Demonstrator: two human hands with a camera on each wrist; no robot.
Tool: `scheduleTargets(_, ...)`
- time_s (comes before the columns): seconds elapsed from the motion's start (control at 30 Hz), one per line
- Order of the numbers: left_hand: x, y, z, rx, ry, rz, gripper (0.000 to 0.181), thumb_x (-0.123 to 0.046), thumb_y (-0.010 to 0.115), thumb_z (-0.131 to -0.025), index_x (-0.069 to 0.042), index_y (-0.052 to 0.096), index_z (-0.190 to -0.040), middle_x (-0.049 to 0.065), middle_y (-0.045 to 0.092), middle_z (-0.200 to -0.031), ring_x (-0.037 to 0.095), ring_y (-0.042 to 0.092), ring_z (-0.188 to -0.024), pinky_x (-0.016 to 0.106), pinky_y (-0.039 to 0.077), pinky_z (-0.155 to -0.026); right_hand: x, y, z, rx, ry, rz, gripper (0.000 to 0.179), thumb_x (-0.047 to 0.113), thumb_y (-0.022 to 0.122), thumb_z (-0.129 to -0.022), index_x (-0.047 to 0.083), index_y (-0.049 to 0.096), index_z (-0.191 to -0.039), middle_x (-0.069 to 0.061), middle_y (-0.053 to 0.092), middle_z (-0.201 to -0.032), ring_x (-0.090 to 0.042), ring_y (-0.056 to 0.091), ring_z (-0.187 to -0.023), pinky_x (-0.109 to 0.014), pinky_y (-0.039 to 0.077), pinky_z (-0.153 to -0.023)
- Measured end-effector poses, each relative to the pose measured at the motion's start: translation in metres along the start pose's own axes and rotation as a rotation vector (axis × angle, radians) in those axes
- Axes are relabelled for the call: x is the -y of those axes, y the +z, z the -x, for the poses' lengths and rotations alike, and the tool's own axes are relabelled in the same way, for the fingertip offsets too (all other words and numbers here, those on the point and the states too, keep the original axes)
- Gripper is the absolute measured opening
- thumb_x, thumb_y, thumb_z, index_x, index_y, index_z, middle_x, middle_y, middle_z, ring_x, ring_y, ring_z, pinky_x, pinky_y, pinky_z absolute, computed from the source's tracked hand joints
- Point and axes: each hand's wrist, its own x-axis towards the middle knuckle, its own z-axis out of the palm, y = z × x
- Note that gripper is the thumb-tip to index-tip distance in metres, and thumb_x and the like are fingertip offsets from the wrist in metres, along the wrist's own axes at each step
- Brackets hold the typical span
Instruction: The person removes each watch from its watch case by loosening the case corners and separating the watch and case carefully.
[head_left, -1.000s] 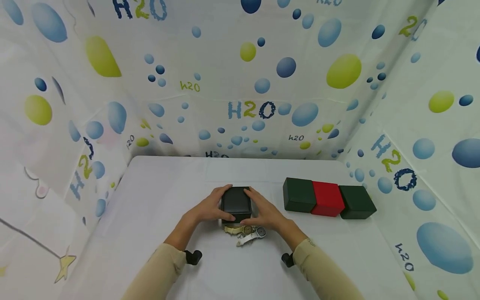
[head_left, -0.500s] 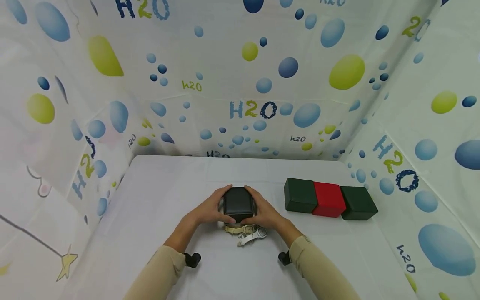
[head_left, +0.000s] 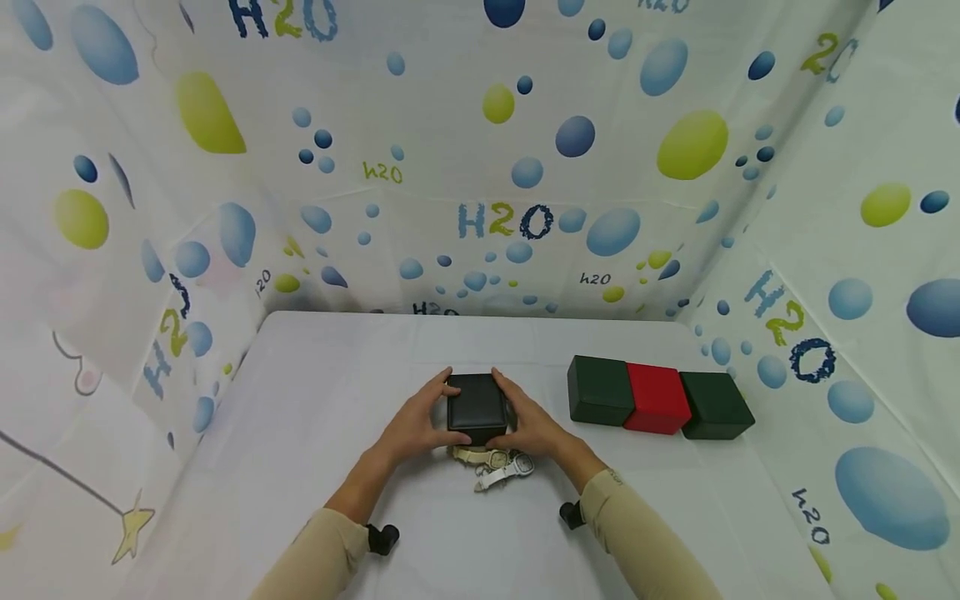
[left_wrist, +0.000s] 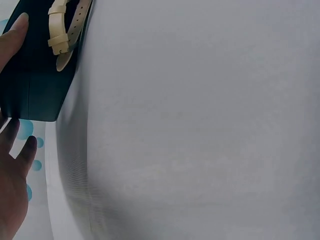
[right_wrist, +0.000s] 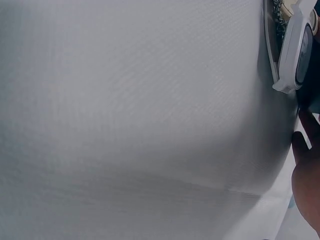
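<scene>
A black box (head_left: 477, 407) with a padded-looking lid sits on the white table between both hands. The left hand (head_left: 411, 427) holds its left side, thumb at the front and a fingertip at the lid's left edge. On the right side, the right hand (head_left: 534, 428) grips it with thumb in front and fingers reaching to the far corner. Just before the box lie a cream-strapped watch (head_left: 471, 456) and a white watch (head_left: 506, 472), close together. The left wrist view shows the cream strap (left_wrist: 58, 27) before the dark box front (left_wrist: 40, 97); the right wrist view shows the white watch (right_wrist: 294, 55).
To the right stand a dark green box (head_left: 600, 392), a red box (head_left: 657, 400) and another dark green box (head_left: 716, 406), side by side in a row. A white curtain (head_left: 420, 108) with blue and green spots hangs behind and beside the table (head_left: 330, 358).
The left hand's fingers have shifted slightly on the box, one tip now showing at the lid's left edge. The box has moved slightly to the right; the watches appear unmoved.
</scene>
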Motion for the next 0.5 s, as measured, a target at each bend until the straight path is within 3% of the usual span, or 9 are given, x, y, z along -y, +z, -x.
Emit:
scheduleTargets(0.17, 0.0007, 0.0028, 0.0019, -0.017, -0.008, 0.016, 0.074, -0.042, 0.096, -0.073, -0.018, 0.058, -0.131, 0.007, 0.028, -0.172, 0.034, 0.029, -0.158, 0.058, 0.033, -0.123, -0.0013, -0.0007, -0.0001, 0.008, 0.019, -0.013, 0.136, 0.037, 0.094, -0.078, 0.041, -0.009, -0.166, 0.001, 0.013, -0.175, -0.028, 0.024, -0.16, -0.057, 0.029, -0.124)
scheduleTargets(0.37, 0.0029, 0.0023, 0.0033, -0.004, -0.01, 0.013, 0.08, -0.038, 0.098, -0.072, -0.023, 0.054, -0.137, 0.01, 0.027, -0.172, 0.033, 0.029, -0.158, 0.059, 0.033, -0.122, -0.0003, -0.0004, 0.0009, 0.013, 0.094, -0.007, 0.135, 0.044, 0.093, -0.077, 0.037, -0.008, -0.166, -0.005, 0.016, -0.175, -0.031, 0.03, -0.157, -0.058, 0.031, -0.123)
scheduleTargets(0.5, 0.0039, 0.0027, 0.0054, -0.037, 0.006, -0.014, 0.082, -0.039, 0.097, -0.072, -0.024, 0.056, -0.142, 0.007, 0.031, -0.171, 0.031, 0.034, -0.156, 0.057, 0.037, -0.12, -0.0003, -0.0009, 0.0006, 0.016, 0.104, -0.009, 0.135, 0.044, 0.093, -0.077, 0.038, -0.008, -0.166, -0.004, 0.015, -0.175, -0.03, 0.028, -0.158, -0.057, 0.03, -0.124)
